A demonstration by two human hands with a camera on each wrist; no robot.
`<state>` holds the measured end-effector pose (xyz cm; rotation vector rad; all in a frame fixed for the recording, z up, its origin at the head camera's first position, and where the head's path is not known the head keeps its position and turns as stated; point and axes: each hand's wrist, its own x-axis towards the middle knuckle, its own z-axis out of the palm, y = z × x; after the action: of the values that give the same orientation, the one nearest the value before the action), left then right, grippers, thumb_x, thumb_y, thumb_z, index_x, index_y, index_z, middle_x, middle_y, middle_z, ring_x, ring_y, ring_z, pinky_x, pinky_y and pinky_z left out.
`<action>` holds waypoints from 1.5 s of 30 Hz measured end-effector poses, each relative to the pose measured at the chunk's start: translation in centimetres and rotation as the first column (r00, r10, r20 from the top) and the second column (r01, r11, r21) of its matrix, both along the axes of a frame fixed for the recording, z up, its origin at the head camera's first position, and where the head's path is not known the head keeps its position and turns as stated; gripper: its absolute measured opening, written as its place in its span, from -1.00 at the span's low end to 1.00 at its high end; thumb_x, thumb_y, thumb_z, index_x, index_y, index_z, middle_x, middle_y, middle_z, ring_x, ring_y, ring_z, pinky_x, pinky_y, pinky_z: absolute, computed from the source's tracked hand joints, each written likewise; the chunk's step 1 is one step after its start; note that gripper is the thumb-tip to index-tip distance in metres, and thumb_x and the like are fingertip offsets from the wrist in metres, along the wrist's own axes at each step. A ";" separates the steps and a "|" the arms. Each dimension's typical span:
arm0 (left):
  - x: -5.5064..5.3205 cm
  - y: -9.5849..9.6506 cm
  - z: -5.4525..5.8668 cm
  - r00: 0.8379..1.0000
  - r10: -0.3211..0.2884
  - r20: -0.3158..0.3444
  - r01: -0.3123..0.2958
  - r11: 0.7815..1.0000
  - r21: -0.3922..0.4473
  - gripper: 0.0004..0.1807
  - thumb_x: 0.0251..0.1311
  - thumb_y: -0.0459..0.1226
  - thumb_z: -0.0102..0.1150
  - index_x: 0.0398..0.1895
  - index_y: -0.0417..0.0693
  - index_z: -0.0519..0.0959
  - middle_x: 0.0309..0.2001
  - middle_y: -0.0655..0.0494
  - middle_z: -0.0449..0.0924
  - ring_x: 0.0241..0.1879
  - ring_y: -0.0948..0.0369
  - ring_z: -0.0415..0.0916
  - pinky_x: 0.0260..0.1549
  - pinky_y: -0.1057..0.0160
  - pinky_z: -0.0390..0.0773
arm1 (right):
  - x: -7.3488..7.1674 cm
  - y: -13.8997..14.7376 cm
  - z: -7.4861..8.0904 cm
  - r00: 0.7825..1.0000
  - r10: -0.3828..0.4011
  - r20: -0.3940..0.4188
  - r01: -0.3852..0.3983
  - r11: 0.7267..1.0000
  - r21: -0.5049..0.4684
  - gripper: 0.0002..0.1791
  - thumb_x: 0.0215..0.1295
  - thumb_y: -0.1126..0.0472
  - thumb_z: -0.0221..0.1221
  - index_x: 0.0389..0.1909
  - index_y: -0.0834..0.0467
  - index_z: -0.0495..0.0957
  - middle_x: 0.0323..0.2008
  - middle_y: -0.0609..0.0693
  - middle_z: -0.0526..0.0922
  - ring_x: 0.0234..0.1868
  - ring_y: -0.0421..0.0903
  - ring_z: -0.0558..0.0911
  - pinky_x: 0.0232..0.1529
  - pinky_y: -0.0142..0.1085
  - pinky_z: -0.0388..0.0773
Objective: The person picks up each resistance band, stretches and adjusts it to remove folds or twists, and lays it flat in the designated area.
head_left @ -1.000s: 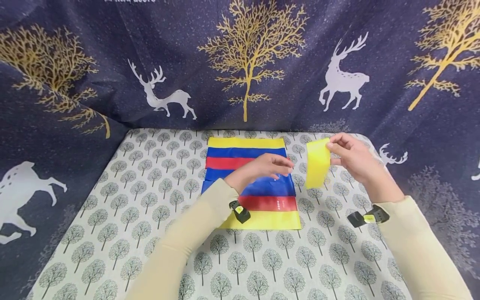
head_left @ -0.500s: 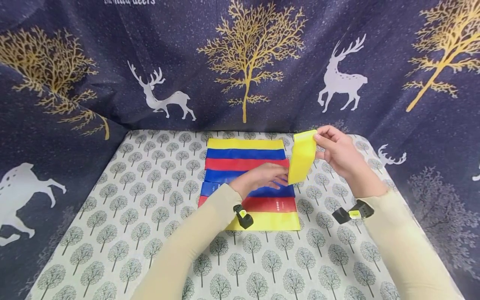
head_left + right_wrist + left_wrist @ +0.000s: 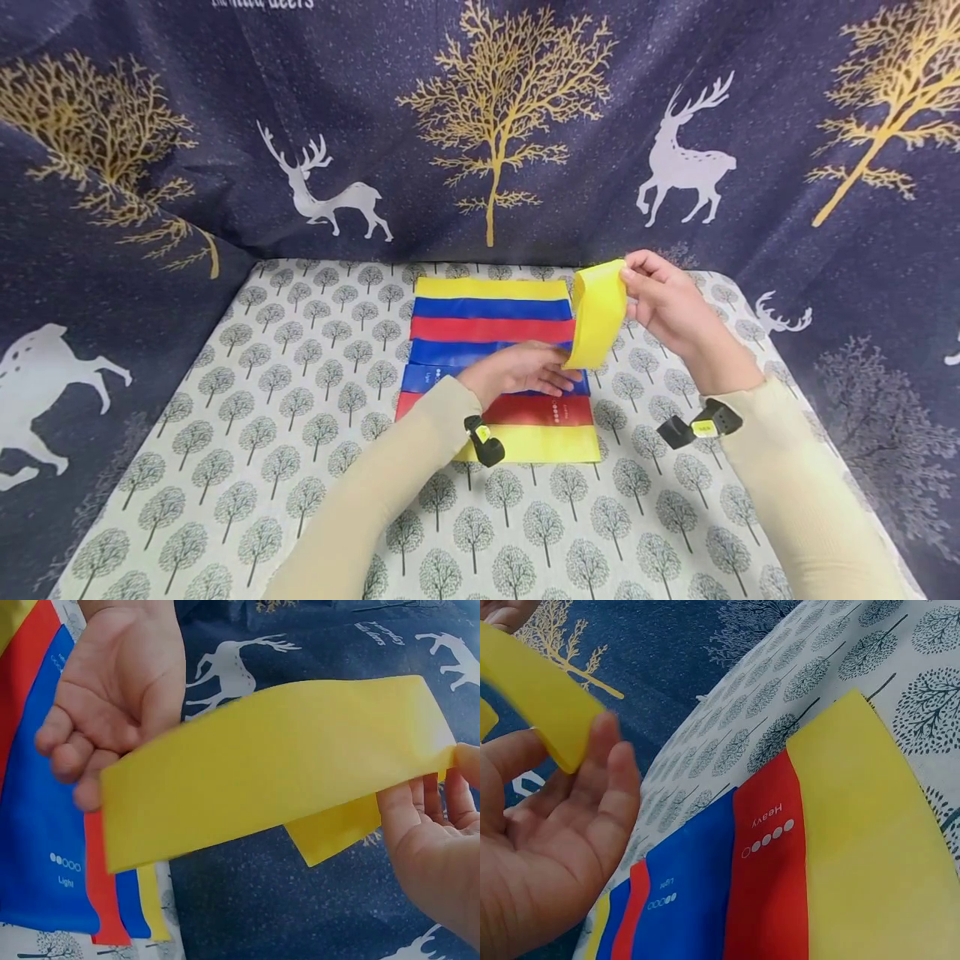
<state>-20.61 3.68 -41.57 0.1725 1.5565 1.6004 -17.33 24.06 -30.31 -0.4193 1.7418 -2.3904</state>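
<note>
A yellow resistance band [image 3: 597, 317] hangs as a loop, its upper end pinched between the thumb and fingers of my right hand [image 3: 670, 308]. The right wrist view shows the broad front of the band [image 3: 262, 765], with another length of it folded behind. At its lower end is my left hand [image 3: 528, 367], palm up, fingers loosely bent. In the left wrist view the thumb and fingertips lie right at the band's end [image 3: 562, 727]; the right wrist view shows some of the left hand [image 3: 120, 690] hidden behind the band.
Below my hands, several flat bands lie in overlapping rows on the tree-print cloth [image 3: 300, 467]: yellow at the near edge [image 3: 540, 444], then red [image 3: 517, 408], blue and others farther back. A dark cloth [image 3: 480, 167] with deer and trees hangs behind.
My right hand has brought the yellow band leftward, over the right side of the rows. The left hand now meets its lower end, having been apart from it a second ago.
</note>
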 end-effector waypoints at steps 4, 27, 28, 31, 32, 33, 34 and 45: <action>-0.3 -0.7 0.4 0.994 0.094 -0.050 -0.093 0.995 0.019 -0.56 0.46 -0.41 0.07 0.37 -0.28 0.47 0.01 -0.20 0.69 -0.11 0.06 0.65 0.35 -0.06 0.56 | 0.3 0.5 -0.3 1.000 -0.012 0.010 0.013 0.999 -0.050 -0.78 0.56 0.38 -0.04 -0.24 0.12 0.54 -0.27 -0.10 0.69 -0.26 -0.24 0.67 -0.22 -0.43 0.68; -2.8 -6.3 5.1 0.928 0.223 -0.298 -0.255 0.964 -0.073 -0.45 0.35 -0.44 0.21 0.40 -0.27 0.44 0.33 -0.27 0.54 0.29 -0.12 0.57 0.35 0.03 0.56 | 2.1 4.4 -7.9 0.975 0.115 0.189 -0.103 0.992 -0.074 -0.76 0.60 0.31 -0.07 -0.18 0.03 0.56 -0.20 -0.15 0.80 -0.15 -0.25 0.74 0.01 -0.37 0.68; -2.8 -6.4 5.3 0.924 0.214 -0.316 -0.254 0.963 -0.092 -0.47 0.35 -0.43 0.22 0.39 -0.27 0.46 0.32 -0.27 0.55 0.27 -0.11 0.59 0.35 0.03 0.56 | 2.1 4.5 -8.2 0.971 0.108 0.215 -0.093 0.993 -0.077 -0.78 0.60 0.29 -0.06 -0.15 0.02 0.55 -0.21 -0.16 0.79 -0.14 -0.25 0.74 0.02 -0.36 0.68; -2.8 -6.7 5.5 0.912 0.190 -0.365 -0.253 0.958 -0.134 -0.51 0.33 -0.40 0.24 0.33 -0.26 0.52 0.25 -0.26 0.61 0.18 -0.07 0.66 0.33 0.04 0.58 | 2.4 4.7 -8.7 0.951 0.080 0.299 -0.057 0.995 -0.084 -0.87 0.59 0.26 -0.02 -0.04 -0.01 0.46 -0.20 -0.16 0.78 -0.11 -0.25 0.73 0.05 -0.35 0.68; -2.8 -6.8 5.6 0.907 0.181 -0.381 -0.252 0.957 -0.143 -0.52 0.33 -0.39 0.25 0.32 -0.26 0.54 0.23 -0.26 0.63 0.15 -0.06 0.67 0.32 0.03 0.59 | 2.5 4.7 -8.9 0.944 0.075 0.322 -0.048 0.995 -0.090 -0.87 0.59 0.25 -0.01 -0.01 -0.02 0.44 -0.20 -0.17 0.77 -0.11 -0.25 0.73 0.07 -0.35 0.68; -2.8 -7.0 5.6 0.903 0.172 -0.393 -0.249 0.957 -0.153 -0.52 0.33 -0.38 0.25 0.31 -0.25 0.54 0.22 -0.26 0.63 0.14 -0.05 0.68 0.32 0.02 0.59 | 2.5 4.6 -9.0 0.937 0.069 0.342 -0.039 0.995 -0.092 -0.87 0.58 0.25 -0.01 0.01 -0.04 0.41 -0.21 -0.18 0.76 -0.11 -0.26 0.72 0.07 -0.35 0.68; -2.8 -7.1 5.6 0.902 0.165 -0.399 -0.244 0.957 -0.155 -0.52 0.33 -0.38 0.25 0.31 -0.26 0.54 0.22 -0.26 0.63 0.14 -0.04 0.68 0.32 0.01 0.59 | 2.5 4.6 -9.2 0.932 0.064 0.357 -0.032 0.995 -0.096 -0.85 0.58 0.25 -0.01 0.02 -0.05 0.40 -0.20 -0.19 0.75 -0.11 -0.26 0.71 0.08 -0.34 0.67; -2.7 -9.1 5.2 0.892 0.148 -0.428 -0.241 0.955 -0.172 -0.52 0.34 -0.41 0.23 0.32 -0.33 0.51 0.22 -0.32 0.60 0.03 0.05 0.71 0.31 -0.06 0.58 | 2.3 5.1 -10.8 0.919 0.144 0.366 -0.050 0.966 -0.254 -0.78 0.62 0.26 -0.09 -0.12 0.02 0.55 -0.25 -0.12 0.71 -0.26 -0.25 0.62 -0.11 -0.39 0.64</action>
<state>-23.35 -5.41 -36.35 0.2490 2.1266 1.5969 -14.99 29.13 -41.09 -0.0531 1.2415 -2.4152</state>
